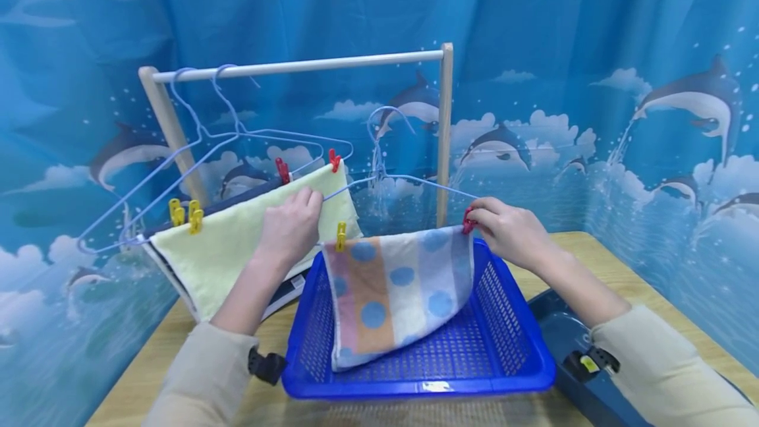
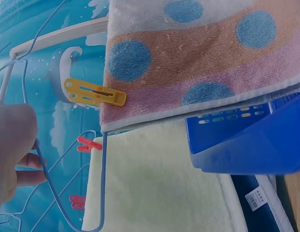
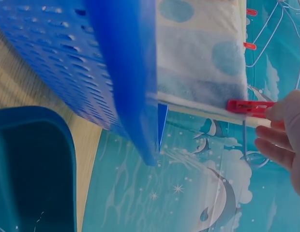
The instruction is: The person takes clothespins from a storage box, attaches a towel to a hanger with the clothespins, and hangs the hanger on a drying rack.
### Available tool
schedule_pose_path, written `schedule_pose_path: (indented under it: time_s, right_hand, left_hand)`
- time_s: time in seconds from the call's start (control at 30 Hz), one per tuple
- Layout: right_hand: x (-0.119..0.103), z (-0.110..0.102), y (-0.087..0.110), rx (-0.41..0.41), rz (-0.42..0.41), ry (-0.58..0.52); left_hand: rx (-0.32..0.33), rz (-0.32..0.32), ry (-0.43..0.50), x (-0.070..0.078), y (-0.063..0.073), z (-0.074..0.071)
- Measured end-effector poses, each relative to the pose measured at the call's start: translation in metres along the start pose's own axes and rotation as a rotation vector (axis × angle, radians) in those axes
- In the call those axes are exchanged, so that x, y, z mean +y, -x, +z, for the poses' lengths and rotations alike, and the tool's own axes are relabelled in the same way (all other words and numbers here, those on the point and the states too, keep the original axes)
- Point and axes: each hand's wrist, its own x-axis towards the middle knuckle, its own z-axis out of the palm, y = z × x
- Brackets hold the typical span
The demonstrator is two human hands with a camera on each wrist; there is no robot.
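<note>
My left hand (image 1: 290,226) grips the left shoulder of a blue wire hanger (image 1: 423,182). A striped towel with blue dots (image 1: 391,308) hangs from this hanger. At the towel's left corner sits a yellow clothespin (image 1: 340,236), also clear in the left wrist view. With thumb and fingers, my right hand (image 1: 512,232) pinches a red clothespin (image 1: 468,220) at the right corner. In the right wrist view, the jaws of that red clothespin (image 3: 247,107) overlap the towel's edge. The towel drapes over a blue plastic basket (image 1: 415,387), and the hanger's hook stands free of the rack.
A rack with a white rail (image 1: 332,64) stands behind. Two hangers hook over its left part, bearing a pale yellow towel (image 1: 231,249) and a dark one behind, held by red and yellow clothespins. A dark blue basin (image 1: 563,328) sits right of the basket on the wooden table (image 1: 572,246).
</note>
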Motion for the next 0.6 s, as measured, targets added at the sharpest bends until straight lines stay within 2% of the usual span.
schedule_pose_path:
  time_s: [0.27, 0.4, 0.5, 0.6]
  right_hand:
    - [0.004, 0.000, 0.004, 0.141, 0.027, 0.017]
    - [0.008, 0.000, 0.005, 0.216, 0.097, -0.004]
    - [0.012, -0.001, 0.004, 0.203, 0.182, -0.015]
    - [0.015, -0.003, 0.001, 0.116, 0.256, -0.024]
  left_hand:
    - [0.007, -0.031, -0.019, -0.009, 0.006, -0.009]
    - [0.045, -0.044, -0.046, -0.017, 0.008, -0.015]
    - [0.050, -0.054, -0.067, -0.023, 0.007, -0.022]
    - [0.039, -0.072, -0.086, -0.030, 0.004, -0.029]
